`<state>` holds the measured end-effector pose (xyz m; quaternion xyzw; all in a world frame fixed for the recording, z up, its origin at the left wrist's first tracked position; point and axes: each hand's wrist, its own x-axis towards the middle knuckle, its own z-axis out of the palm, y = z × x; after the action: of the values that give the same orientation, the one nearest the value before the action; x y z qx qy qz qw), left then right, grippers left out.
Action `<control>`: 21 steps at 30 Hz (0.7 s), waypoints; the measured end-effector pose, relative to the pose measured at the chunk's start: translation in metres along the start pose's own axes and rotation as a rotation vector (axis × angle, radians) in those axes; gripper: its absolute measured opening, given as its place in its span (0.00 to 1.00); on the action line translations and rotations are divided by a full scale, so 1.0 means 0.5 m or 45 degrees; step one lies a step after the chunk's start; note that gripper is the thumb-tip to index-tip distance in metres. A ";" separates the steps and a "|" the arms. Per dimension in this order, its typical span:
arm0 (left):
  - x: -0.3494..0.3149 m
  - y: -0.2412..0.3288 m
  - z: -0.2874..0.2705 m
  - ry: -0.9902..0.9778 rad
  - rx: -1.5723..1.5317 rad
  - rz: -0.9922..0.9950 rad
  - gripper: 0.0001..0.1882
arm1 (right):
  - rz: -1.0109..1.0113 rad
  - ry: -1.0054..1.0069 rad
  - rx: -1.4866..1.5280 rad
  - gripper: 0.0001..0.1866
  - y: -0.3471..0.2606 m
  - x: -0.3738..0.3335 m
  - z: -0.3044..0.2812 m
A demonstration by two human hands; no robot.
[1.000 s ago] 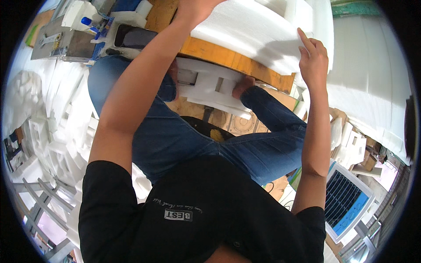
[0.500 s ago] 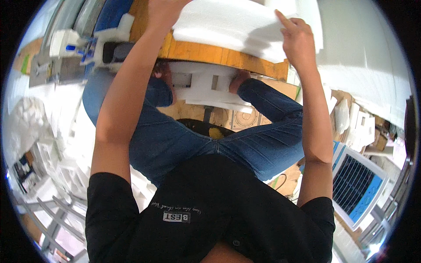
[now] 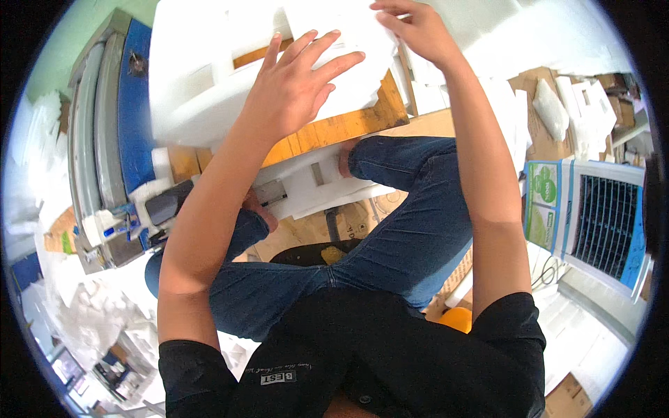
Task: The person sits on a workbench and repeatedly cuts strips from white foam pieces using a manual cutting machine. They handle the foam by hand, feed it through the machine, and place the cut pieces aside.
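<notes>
A white foam piece with cut-out openings lies across the wooden tabletop in front of me. My left hand is over its near part, fingers spread, holding nothing I can see; whether the fingertips touch the foam I cannot tell. To the right, my right hand reaches in at the foam's far right side, its fingers stretched out to the left and apart from the thumb. The upper border of the picture cuts off the foam's far side.
Left of the table stands a machine with grey rollers and a blue panel. A grille-fronted air cooler stands at right. White foam pieces and a bundle in clear plastic lie around. My legs straddle the table's front.
My view has turned, so the table sits further left and lower. My left hand has come fully into view, fingers spread. My right hand has moved up and left. Openings now show in the foam.
</notes>
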<state>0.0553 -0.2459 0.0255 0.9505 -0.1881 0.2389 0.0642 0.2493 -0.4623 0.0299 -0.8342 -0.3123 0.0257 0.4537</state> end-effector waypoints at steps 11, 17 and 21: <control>0.047 0.059 -0.015 -0.183 -0.194 -0.348 0.26 | -0.086 0.099 0.011 0.15 0.033 0.005 0.018; 0.082 0.064 -0.015 -0.281 -0.166 -0.503 0.26 | -0.146 0.173 -0.072 0.13 0.025 0.003 0.014; 0.088 0.053 0.005 -0.244 -0.166 -0.459 0.27 | -0.171 0.230 -0.140 0.12 0.033 0.004 0.023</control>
<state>0.0820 -0.2854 0.0450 0.9809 -0.0355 0.1196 0.1489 0.2553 -0.4593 0.0107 -0.8340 -0.3261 -0.0972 0.4344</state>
